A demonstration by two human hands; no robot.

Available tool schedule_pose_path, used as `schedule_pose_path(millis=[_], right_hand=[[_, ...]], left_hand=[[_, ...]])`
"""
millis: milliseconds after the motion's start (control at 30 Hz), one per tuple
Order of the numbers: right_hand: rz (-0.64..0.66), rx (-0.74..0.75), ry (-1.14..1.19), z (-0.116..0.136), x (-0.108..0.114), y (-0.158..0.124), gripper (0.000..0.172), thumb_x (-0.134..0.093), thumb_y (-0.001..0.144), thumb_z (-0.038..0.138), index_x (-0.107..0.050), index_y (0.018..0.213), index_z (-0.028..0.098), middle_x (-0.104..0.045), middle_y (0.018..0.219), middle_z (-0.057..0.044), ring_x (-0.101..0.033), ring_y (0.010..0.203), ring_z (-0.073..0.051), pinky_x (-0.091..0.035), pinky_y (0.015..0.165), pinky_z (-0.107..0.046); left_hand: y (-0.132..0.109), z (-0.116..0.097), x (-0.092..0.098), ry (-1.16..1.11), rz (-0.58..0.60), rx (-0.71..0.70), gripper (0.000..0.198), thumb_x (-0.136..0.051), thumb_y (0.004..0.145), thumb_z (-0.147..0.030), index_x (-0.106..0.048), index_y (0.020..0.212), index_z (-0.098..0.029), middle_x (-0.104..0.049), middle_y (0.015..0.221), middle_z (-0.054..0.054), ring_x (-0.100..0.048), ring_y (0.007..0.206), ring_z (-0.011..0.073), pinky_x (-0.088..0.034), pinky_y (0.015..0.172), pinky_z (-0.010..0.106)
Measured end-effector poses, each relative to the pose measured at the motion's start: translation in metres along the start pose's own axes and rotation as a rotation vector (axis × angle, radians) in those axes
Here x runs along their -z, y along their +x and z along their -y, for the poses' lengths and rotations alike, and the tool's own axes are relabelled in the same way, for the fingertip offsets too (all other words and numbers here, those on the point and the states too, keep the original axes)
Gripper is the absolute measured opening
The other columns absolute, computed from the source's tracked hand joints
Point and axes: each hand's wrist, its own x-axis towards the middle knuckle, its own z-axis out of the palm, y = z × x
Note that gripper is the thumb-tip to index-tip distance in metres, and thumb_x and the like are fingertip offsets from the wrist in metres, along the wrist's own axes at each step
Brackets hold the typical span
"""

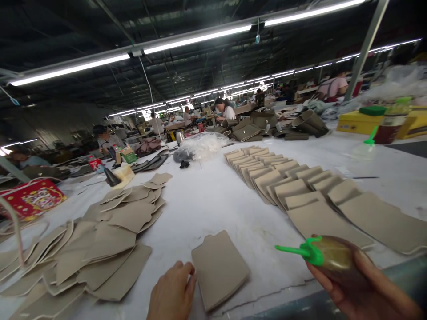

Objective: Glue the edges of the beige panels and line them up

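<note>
My right hand [376,284] is wrapped round a squeeze bottle [336,258] of brownish liquid with a green nozzle. The bottle lies tilted on its side above the table's front edge, its nozzle pointing left. My left hand [173,291] rests at the left edge of a taupe cut piece [220,269], fingers curled and close against it. Whether those fingers pinch the piece's edge is hard to make out. More than one layer seems to lie in that piece. Left of it spreads a loose pile of similar pieces [113,231]; to the right, overlapping rows of folded pieces [283,178] run away from me.
On the white table [200,200] stand a red patterned box [33,198] at left and clear plastic wrap [203,144] at the back. At right are a yellow box [360,122] and a bottle of dark liquid [393,122]. Several people work farther off.
</note>
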Motion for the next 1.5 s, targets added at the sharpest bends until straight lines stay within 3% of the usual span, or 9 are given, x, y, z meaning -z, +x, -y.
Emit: schedule_pose_path(millis=[67,133,267,500,733,867,1033,1233,1500], right_hand=[[-0.005,-0.082,0.012,0.005,-0.024,-0.013,0.042,-0.082,0.066,0.038,-0.071,0.103,0.021,-0.068,0.112,-0.013,-0.063,0.101,-0.039,-0.059,0.077,-0.043],[-0.002,-0.085,-0.006,0.008,-0.038,-0.021,0.043,-0.084,0.063,0.039,-0.072,0.099,0.021,-0.068,0.110,-0.014,-0.063,0.102,-0.038,-0.059,0.076,-0.042],[0.060,-0.065,-0.093,0.005,-0.036,-0.027,0.045,-0.083,0.064,0.043,-0.071,0.101,0.022,-0.067,0.111,-0.013,-0.063,0.102,-0.037,-0.058,0.078,-0.041],[0.133,-0.072,-0.185,0.004,-0.031,-0.034,0.047,-0.079,0.069,0.042,-0.068,0.112,0.025,-0.065,0.114,-0.010,-0.062,0.103,-0.033,-0.055,0.083,-0.038],[0.193,0.031,-0.315,0.010,-0.047,-0.021,0.055,-0.081,0.066,0.041,-0.062,0.114,0.021,-0.067,0.107,-0.012,-0.064,0.096,-0.032,-0.056,0.081,-0.037],[0.233,0.122,-0.409,0.004,-0.060,-0.009,0.056,-0.080,0.070,0.040,-0.056,0.118,0.023,-0.067,0.101,-0.009,-0.064,0.093,-0.029,-0.054,0.082,-0.036],[0.247,0.143,-0.449,-0.012,-0.070,0.005,0.057,-0.080,0.072,0.039,-0.053,0.120,0.024,-0.067,0.099,-0.008,-0.063,0.093,-0.028,-0.052,0.084,-0.038],[0.230,0.145,-0.477,-0.025,-0.073,0.010,0.060,-0.081,0.066,0.044,-0.055,0.116,0.023,-0.068,0.094,-0.008,-0.064,0.087,-0.031,-0.054,0.080,-0.041],[0.278,0.112,-0.465,-0.024,-0.067,0.005,0.058,-0.078,0.071,0.045,-0.053,0.119,0.026,-0.067,0.098,-0.008,-0.063,0.092,-0.030,-0.053,0.082,-0.039]], left_hand=[[-0.005,-0.019,0.002,0.107,-0.018,-0.130,0.032,-0.035,0.090,-0.026,-0.059,0.111,-0.023,-0.058,0.111,0.009,-0.057,0.102,0.0232,-0.044,0.086,0.034],[-0.007,-0.038,0.002,0.100,0.044,-0.237,0.042,-0.041,0.087,-0.024,-0.051,0.128,-0.023,-0.053,0.123,0.010,-0.053,0.111,0.0226,-0.042,0.093,0.032],[-0.008,-0.063,0.000,0.160,0.225,-0.277,0.044,-0.051,0.078,-0.016,-0.055,0.121,-0.020,-0.052,0.121,0.011,-0.050,0.112,0.0255,-0.042,0.094,0.034],[0.002,-0.079,-0.007,0.313,0.176,-0.308,0.045,-0.045,0.071,-0.005,-0.057,0.113,-0.013,-0.056,0.110,0.015,-0.055,0.100,0.0284,-0.047,0.084,0.038],[0.040,-0.067,-0.004,0.256,0.106,-0.375,0.031,-0.041,0.076,-0.008,-0.060,0.099,-0.016,-0.064,0.095,0.011,-0.062,0.084,0.0248,-0.045,0.076,0.034],[0.053,-0.055,-0.003,0.103,0.050,-0.295,0.036,-0.041,0.073,-0.007,-0.056,0.105,-0.014,-0.067,0.089,0.010,-0.062,0.086,0.0238,-0.042,0.075,0.031],[0.046,-0.044,-0.006,0.037,0.012,-0.111,0.040,-0.042,0.070,-0.007,-0.049,0.110,-0.013,-0.067,0.084,0.009,-0.062,0.079,0.0238,-0.040,0.067,0.030],[0.037,-0.042,-0.005,0.179,0.057,0.025,0.029,-0.044,0.075,-0.006,-0.053,0.101,-0.015,-0.062,0.103,0.013,-0.062,0.095,0.0265,-0.045,0.080,0.034],[0.037,-0.042,-0.005,0.353,0.008,0.065,0.045,-0.041,0.079,-0.004,-0.050,0.122,-0.015,-0.054,0.110,0.017,-0.064,0.090,0.0272,-0.049,0.075,0.037]])
